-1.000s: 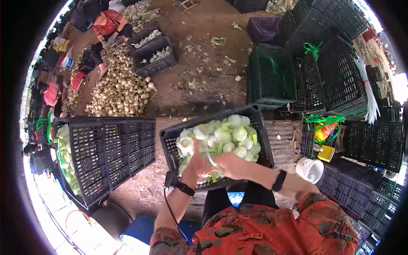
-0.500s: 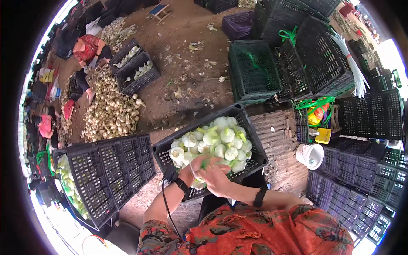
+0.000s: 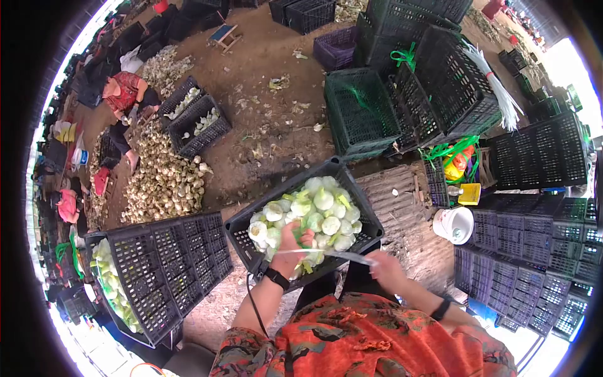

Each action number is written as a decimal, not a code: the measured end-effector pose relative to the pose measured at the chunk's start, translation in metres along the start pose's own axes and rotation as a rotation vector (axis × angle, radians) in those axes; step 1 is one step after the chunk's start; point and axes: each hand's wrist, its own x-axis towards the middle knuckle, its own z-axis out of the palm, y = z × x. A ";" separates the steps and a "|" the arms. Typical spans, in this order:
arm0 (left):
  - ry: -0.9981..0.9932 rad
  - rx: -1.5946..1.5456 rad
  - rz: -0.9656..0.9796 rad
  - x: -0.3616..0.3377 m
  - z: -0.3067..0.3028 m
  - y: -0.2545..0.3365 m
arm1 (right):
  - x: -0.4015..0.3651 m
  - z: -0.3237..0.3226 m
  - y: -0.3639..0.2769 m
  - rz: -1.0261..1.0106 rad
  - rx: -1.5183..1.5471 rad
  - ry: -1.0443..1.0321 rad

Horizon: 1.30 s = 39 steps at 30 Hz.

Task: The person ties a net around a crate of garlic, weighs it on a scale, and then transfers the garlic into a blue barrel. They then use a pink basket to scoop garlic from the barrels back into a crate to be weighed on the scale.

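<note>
A black plastic crate [image 3: 242,229] stands tilted in front of me, filled with peeled white garlic bulbs [image 3: 323,200], some with pale green stems. My left hand [image 3: 291,248] reaches into its near side, fingers curled among the bulbs around something greenish that I cannot make out. Across that hand runs a thin white strip [image 3: 339,254], stretched sideways over the crate's near edge. To the right of the crate, my right hand [image 3: 388,273] is closed on the strip's other end.
Stacked black crates [image 3: 160,270] with greens stand left; more crates [image 3: 515,261] stack up right, beside a white bucket [image 3: 453,225]. A bundle of white strips [image 3: 493,81] hangs on a crate. Beyond lie a garlic heap [image 3: 164,179] and a seated person [image 3: 125,94].
My right hand has moved away from my left, out to the right, drawing the white strip out straight. My left hand remains at the crate's near side. The view has shifted slightly.
</note>
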 end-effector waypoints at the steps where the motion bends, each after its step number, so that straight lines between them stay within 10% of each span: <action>1: -0.009 0.061 0.018 -0.022 0.019 -0.006 | -0.007 -0.020 0.016 0.325 0.196 -0.001; 7: 0.037 0.452 -0.055 -0.027 0.019 0.008 | -0.057 -0.080 0.016 0.301 -0.062 0.140; 11: 0.154 0.839 -0.118 -0.027 0.021 0.012 | -0.051 -0.089 -0.019 0.240 -0.305 -0.266; 17: 0.262 1.034 -0.214 -0.019 0.019 0.029 | 0.037 -0.073 -0.099 -0.036 0.119 -1.098; 21: 0.158 1.209 -0.378 -0.017 0.021 0.032 | 0.102 -0.028 -0.104 0.347 0.121 -1.236; 29: -0.083 1.044 -0.207 -0.037 0.028 0.023 | 0.213 0.004 -0.037 0.656 0.310 -0.853; 39: -0.128 1.018 -0.093 -0.025 0.004 0.014 | 0.287 0.027 -0.088 0.463 0.093 -0.541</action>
